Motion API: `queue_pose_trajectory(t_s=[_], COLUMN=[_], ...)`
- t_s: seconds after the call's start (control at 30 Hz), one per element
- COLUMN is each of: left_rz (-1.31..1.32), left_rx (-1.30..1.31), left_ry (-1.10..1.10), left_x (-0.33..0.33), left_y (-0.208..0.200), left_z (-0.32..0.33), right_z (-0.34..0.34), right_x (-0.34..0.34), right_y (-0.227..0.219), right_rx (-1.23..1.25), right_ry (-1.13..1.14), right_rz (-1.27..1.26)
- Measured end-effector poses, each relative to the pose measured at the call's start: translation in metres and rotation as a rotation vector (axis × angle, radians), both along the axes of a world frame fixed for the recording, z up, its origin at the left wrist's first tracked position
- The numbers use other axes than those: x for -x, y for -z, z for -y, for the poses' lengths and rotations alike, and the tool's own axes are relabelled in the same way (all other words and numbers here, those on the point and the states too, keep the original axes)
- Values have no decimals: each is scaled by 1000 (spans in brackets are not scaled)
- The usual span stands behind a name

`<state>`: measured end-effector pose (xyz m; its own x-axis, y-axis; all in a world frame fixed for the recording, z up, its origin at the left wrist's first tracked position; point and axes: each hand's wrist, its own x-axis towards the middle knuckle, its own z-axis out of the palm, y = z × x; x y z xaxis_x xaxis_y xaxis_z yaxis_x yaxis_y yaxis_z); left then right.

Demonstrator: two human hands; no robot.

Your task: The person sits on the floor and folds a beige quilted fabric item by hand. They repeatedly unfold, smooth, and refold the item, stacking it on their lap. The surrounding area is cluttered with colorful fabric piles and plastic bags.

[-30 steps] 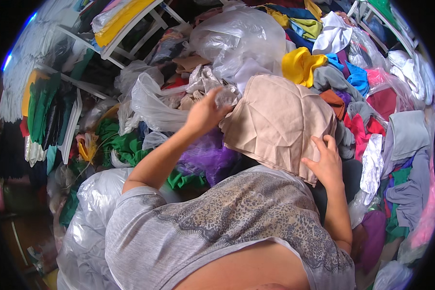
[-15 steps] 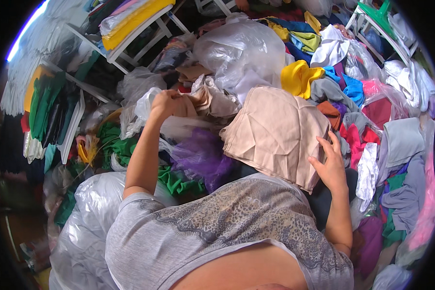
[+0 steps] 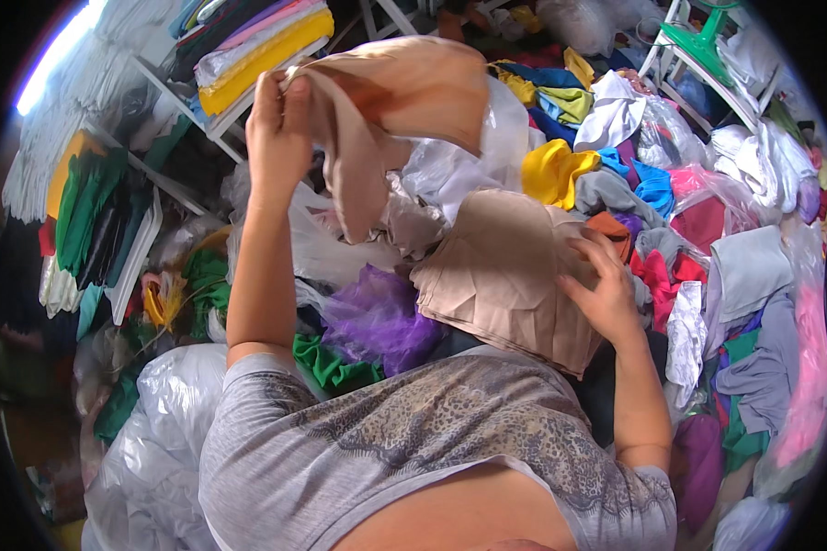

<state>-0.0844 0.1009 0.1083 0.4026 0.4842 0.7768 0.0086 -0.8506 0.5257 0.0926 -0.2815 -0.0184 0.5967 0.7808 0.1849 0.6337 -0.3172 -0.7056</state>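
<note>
My left hand (image 3: 280,124) is raised at the upper left, its fingers closed on one end of a beige cloth (image 3: 404,87). That cloth hangs in the air, its far part billowing out to the right. On my lap lies a stack of beige cloths (image 3: 501,271), flat and layered, with creases on the top piece. My right hand (image 3: 602,285) rests at the right edge of the stack, fingers spread and curved, gripping nothing. Beyond the stack, crumpled beige fabric (image 3: 409,220) lies among clear plastic bags.
Heaps of cloth surround me, among them a yellow cloth (image 3: 558,173) and a purple mesh fabric (image 3: 381,317). A full plastic bag (image 3: 179,395) sits at my left. White racks hold folded fabrics (image 3: 266,50) at the far left. A green stand (image 3: 703,46) is at the far right.
My left hand has risen from the fabric pile, lifting a beige cloth up into the air. My right hand has shifted slightly left along the stack.
</note>
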Motion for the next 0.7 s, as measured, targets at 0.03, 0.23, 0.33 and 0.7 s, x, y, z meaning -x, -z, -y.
queue_pose_trajectory(t_s=[0.03, 0.23, 0.33, 0.7], left_rz=[39, 72, 49, -340], left_rx=[21, 7, 44, 25], left_ry=[38, 114, 81, -276], left_x=[-14, -76, -85, -10], left_y=[-5, -20, -21, 23], left_z=[10, 67, 75, -31], right_z=[-10, -95, -124, -163], right_x=[-3, 1, 0, -10], right_y=[-2, 0, -4, 14], right_rx=[-25, -208, -213, -56], right_ry=[-37, -44, -92, -206], right_rz=[62, -346, -418, -444])
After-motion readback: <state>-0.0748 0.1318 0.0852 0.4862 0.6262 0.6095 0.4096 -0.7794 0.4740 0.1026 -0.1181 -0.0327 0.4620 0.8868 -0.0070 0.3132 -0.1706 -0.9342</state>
